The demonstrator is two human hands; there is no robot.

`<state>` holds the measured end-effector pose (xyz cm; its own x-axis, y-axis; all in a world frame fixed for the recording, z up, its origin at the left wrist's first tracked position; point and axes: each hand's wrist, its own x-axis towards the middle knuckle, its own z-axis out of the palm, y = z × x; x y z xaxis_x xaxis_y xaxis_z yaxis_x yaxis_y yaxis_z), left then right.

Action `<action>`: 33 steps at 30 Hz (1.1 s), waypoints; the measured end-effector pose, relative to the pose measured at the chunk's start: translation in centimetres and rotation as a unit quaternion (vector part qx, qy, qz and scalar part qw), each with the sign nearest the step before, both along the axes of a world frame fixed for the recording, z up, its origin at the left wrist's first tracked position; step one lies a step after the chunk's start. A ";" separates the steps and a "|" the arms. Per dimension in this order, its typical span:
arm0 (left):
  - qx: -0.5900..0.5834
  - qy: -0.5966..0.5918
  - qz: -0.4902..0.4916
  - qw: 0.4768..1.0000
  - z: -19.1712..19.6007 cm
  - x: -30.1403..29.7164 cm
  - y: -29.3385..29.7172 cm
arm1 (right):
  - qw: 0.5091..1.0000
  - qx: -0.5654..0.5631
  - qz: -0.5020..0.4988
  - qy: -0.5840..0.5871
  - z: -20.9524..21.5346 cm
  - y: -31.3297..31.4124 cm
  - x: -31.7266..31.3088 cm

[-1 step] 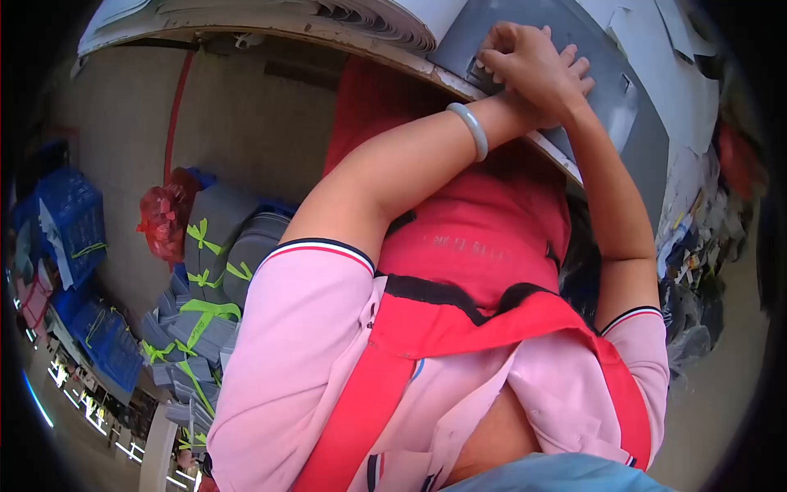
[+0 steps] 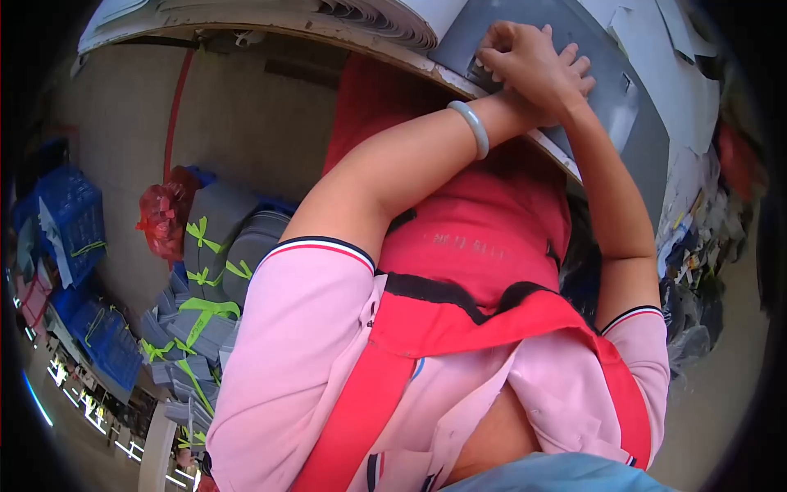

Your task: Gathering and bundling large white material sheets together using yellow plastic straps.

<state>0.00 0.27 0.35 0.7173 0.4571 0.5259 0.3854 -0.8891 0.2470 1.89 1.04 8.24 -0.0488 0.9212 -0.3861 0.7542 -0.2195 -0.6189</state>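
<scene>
Two hands are pressed together on one grey sheet at the edge of a worktable, seen from above over a pink shirt and red apron. The grey sheet, the largest thing under the grip, lies flat on the table beneath both palms and runs on beyond the fingers toward stacked white sheets, apparently so that it can be held steady against the table's rim. The left hand is laid on top, fingers spread and bent downward, flat rather than closed; what, if anything, is pinched under it cannot be told. The right hand is largely hidden beneath the left, only its curled fingertips showing at the sheet's near edge, and its hold cannot be made out either. A pale green bangle is worn on the left wrist, just behind the grip. Far below the hands, on the floor, bundles of grey pieces are stacked and tied with green straps, seemingly to keep each batch together. Beside these, a red plastic bag is knotted shut, and blue crates are set further out. To the right of the grip, loose papers and small items are heaped, too blurred to identify.
</scene>
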 end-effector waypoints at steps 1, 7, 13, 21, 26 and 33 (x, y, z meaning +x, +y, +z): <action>-0.005 0.014 -0.009 1.000 0.3 -0.1 0.2 | 0.999 0.014 0.007 -0.036 0.5 0.0 -0.5; 0.016 0.038 0.018 0.999 0.8 -1.2 -0.7 | 0.994 0.041 0.103 -0.021 0.3 -0.7 -0.9; -0.017 0.081 0.006 0.997 1.4 -0.6 -0.6 | 0.936 0.341 -0.022 -0.079 -3.4 -1.0 -1.9; -0.040 0.086 -0.010 0.995 2.2 -0.5 -0.3 | 0.736 0.619 -0.224 -0.160 -7.3 -1.6 -3.2; -0.024 0.038 -0.003 0.999 1.0 -0.4 -0.3 | 0.900 0.337 -0.122 -0.249 -2.1 -3.8 -2.2; -0.136 -0.105 0.011 0.985 -1.0 1.1 -0.7 | 0.970 0.203 -0.046 0.123 1.9 -4.3 5.3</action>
<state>1.06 -0.47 -0.68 0.5939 0.6157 0.5179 0.3196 -0.7712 0.5505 7.17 -3.26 10.16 -0.0031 0.9997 0.0222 0.5610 0.0201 -0.8275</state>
